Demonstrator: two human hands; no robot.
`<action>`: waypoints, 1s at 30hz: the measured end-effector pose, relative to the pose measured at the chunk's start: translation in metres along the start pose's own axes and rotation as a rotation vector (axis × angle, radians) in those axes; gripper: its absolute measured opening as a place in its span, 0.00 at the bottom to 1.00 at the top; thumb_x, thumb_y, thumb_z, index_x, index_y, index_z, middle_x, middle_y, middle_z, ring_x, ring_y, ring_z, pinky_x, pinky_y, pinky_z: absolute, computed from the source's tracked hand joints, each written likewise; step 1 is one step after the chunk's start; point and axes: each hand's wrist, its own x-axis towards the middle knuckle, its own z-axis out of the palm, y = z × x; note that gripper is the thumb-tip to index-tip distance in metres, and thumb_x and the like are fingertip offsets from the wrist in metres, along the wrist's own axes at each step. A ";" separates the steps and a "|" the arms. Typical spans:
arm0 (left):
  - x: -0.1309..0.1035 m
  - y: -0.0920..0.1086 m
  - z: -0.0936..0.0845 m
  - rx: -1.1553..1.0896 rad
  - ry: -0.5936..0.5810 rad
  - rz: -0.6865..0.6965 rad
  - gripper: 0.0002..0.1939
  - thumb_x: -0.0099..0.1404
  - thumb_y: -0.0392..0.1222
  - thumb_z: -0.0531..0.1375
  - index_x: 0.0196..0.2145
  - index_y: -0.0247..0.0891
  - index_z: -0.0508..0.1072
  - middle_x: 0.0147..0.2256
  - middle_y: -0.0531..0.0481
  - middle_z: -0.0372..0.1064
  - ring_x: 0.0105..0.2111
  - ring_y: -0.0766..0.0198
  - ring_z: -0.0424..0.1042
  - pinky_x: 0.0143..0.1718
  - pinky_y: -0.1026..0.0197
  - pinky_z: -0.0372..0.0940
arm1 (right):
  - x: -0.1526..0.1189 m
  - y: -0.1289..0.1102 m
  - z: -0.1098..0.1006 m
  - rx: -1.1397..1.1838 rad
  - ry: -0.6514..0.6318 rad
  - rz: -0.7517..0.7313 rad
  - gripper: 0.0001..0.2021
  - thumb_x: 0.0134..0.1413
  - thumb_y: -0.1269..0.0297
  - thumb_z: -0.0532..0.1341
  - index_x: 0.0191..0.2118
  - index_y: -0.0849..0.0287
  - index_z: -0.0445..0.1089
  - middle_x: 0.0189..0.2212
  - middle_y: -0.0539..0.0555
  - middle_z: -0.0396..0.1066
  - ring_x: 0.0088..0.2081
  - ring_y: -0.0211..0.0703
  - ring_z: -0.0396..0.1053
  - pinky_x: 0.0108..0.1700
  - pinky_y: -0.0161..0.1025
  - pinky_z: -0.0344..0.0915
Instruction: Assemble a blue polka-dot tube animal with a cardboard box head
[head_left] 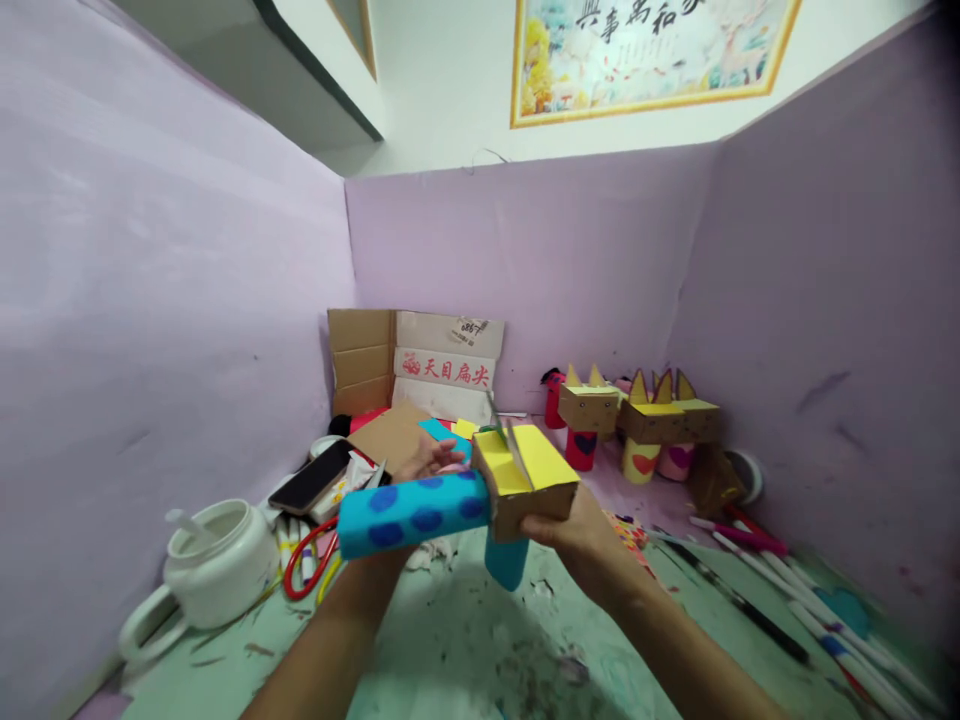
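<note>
My right hand (574, 525) is closed on the near right side of a cardboard animal figure (534, 512), thumb against the box-shaped head. The head has a yellow paper top, with thin pointed pieces standing up from it. A light-blue tube with dark-blue spots (412, 512) reaches left from the head, and a short blue piece (506, 563) hangs below it. Behind the spotted tube is my left hand (431, 458), palm up with its fingers stretched out. The tube hides part of that hand and wrist; no grip shows there.
Similar cardboard figures with pointed ears (590, 408) stand at the back right. On the left are a white pot (217, 565), a phone (311, 478) and red-handled scissors (300, 560). Markers (795, 590) lie at right. A folded carton (446, 365) leans against the purple back wall (525, 240).
</note>
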 end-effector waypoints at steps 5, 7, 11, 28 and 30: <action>-0.023 0.012 0.003 -0.054 0.169 0.150 0.22 0.62 0.53 0.52 0.39 0.29 0.71 0.34 0.40 0.72 0.36 0.55 0.71 0.38 0.55 0.66 | -0.013 -0.002 -0.032 -0.033 0.129 -0.052 0.30 0.31 0.58 0.72 0.46 0.57 0.69 0.41 0.57 0.74 0.44 0.56 0.68 0.43 0.46 0.66; -0.033 0.012 0.008 -0.037 0.219 0.173 0.21 0.60 0.53 0.54 0.40 0.30 0.70 0.35 0.40 0.72 0.35 0.55 0.71 0.35 0.55 0.66 | -0.018 -0.003 -0.042 -0.042 0.186 -0.089 0.30 0.31 0.58 0.72 0.46 0.57 0.69 0.42 0.57 0.74 0.46 0.57 0.67 0.44 0.47 0.66; -0.041 0.001 0.016 0.074 0.243 0.228 0.19 0.56 0.51 0.59 0.42 0.36 0.68 0.39 0.45 0.69 0.34 0.59 0.70 0.31 0.59 0.66 | -0.025 0.000 -0.056 -0.059 0.217 -0.117 0.29 0.32 0.60 0.71 0.47 0.57 0.69 0.40 0.58 0.74 0.43 0.56 0.69 0.41 0.46 0.67; -0.048 -0.014 0.026 0.380 0.191 0.109 0.18 0.50 0.53 0.63 0.30 0.33 0.75 0.29 0.47 0.69 0.33 0.60 0.66 0.33 0.61 0.62 | -0.036 0.011 -0.063 -0.220 0.238 -0.077 0.29 0.31 0.56 0.72 0.44 0.57 0.70 0.36 0.57 0.75 0.37 0.53 0.71 0.38 0.45 0.69; -0.049 -0.015 0.029 0.416 0.198 0.110 0.19 0.50 0.53 0.63 0.29 0.32 0.76 0.28 0.47 0.69 0.31 0.60 0.67 0.33 0.60 0.62 | -0.037 0.013 -0.063 -0.264 0.232 -0.078 0.29 0.31 0.52 0.71 0.44 0.57 0.71 0.36 0.57 0.75 0.38 0.55 0.70 0.39 0.47 0.69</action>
